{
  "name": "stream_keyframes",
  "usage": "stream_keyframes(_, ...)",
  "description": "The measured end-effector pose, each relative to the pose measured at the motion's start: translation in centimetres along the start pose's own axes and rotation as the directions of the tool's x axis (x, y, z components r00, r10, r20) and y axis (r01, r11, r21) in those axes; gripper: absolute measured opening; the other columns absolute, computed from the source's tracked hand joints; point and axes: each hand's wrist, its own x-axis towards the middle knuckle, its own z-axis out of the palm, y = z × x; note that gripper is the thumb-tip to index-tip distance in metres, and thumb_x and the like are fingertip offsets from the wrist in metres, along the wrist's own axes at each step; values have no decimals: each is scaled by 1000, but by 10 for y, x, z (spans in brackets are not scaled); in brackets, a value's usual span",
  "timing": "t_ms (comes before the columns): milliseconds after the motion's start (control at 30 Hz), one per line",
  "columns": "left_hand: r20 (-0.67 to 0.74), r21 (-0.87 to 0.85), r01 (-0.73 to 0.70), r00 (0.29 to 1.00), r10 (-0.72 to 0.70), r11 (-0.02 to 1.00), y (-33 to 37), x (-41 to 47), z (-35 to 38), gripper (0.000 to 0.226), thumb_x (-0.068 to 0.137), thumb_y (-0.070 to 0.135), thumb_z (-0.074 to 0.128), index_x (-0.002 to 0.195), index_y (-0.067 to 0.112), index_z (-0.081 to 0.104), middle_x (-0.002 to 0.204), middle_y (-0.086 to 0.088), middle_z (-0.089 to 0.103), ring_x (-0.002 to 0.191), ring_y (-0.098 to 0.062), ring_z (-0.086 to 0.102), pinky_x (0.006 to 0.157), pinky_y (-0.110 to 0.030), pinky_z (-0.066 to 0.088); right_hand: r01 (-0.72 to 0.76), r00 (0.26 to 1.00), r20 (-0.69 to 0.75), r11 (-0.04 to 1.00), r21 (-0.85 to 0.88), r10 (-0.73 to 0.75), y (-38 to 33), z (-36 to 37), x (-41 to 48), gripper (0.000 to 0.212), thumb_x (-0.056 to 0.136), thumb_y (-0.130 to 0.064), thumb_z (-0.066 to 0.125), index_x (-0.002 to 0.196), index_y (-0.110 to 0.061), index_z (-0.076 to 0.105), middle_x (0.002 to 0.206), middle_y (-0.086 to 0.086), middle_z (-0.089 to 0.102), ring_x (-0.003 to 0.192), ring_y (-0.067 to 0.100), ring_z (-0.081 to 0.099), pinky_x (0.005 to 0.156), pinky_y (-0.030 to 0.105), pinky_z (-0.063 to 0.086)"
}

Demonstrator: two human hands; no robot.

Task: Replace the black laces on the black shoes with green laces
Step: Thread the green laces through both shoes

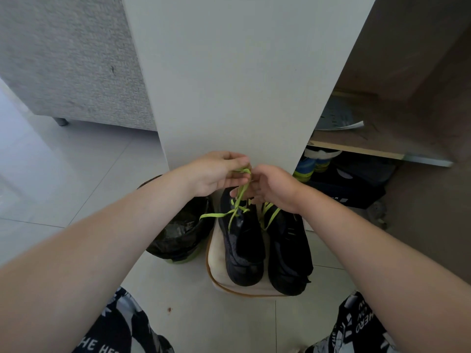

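From the head view, two black shoes stand side by side on a pale mat (216, 256) at about six o'clock from the frame's centre, toes pointing away from the person, towards twelve o'clock. The left-hand shoe (242, 245) carries a green lace (238, 200) crossed through its eyelets, with one loose end trailing out towards nine o'clock and another hanging down over the tongue. The left hand (219, 174), at twelve o'clock above this shoe, pinches a raised loop of that lace between thumb and fingertips. The right hand (271, 187), at about one o'clock from the shoe and just beside the left, curls its fingers around the strands lower down, though the exact grip is partly hidden. The right-hand shoe (288, 253) shows a second green lace (270, 215) running over its upper part, its ends lying slack. No black lace can be made out on either shoe, though the dark uppers make that hard to be sure of. By this look the swap is nearly done: both shoes seem threaded in green, and the work in hand seems to be tying off the left-hand shoe. What appears left is finishing that knot and perhaps tying the other. A bin (178, 233) lined in black sits at nine o'clock from the shoes, and a white cabinet panel (242, 85) rises at twelve o'clock
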Motion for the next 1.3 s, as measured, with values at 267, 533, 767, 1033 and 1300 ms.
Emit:
stream_keyframes(267,-110,-109,-3,994,-10,994,2,3,0,18,93,2,62,108,10,57,91,-6,74,77,-18,71,76,-28,59,66,985,-156,998,-22,-69,4,-14,3,19,99,-16,52,108,-8,67,84,7,71,80,25,68,89,45,51)
stream_keyframes(533,-207,94,22,978,-2,995,8,7,1,4,95,11,58,97,15,57,75,-1,64,61,-13,59,66,-27,50,111,918,-356,975,-192,-175,3,-14,8,21,101,-16,58,95,-7,76,83,8,77,79,22,74,80,38,58)
stream_keyframes(767,-354,328,-11,926,133,945,9,12,-6,21,96,15,45,86,22,63,73,0,47,52,-13,39,57,-27,51,72,836,-497,944,-322,-233,1,-14,8,24,100,-24,56,82,-21,72,69,4,72,58,24,66,63,40,56)
stream_keyframes(1033,-390,100,-129,907,158,987,16,12,-15,23,103,6,41,93,12,61,84,-9,54,54,-15,61,64,-31,60,-83,941,-329,898,-432,-71,-4,-12,-6,19,90,-30,74,97,-12,75,61,-3,52,38,10,35,37,20,27)
stream_keyframes(1300,159,190,-131,982,101,973,20,-6,-9,24,101,-5,39,103,8,59,77,-4,60,73,-19,66,84,-34,59,198,933,-231,930,-309,-275,-7,-4,-3,61,90,1,59,144,-26,50,137,4,54,123,20,55,99,29,43)
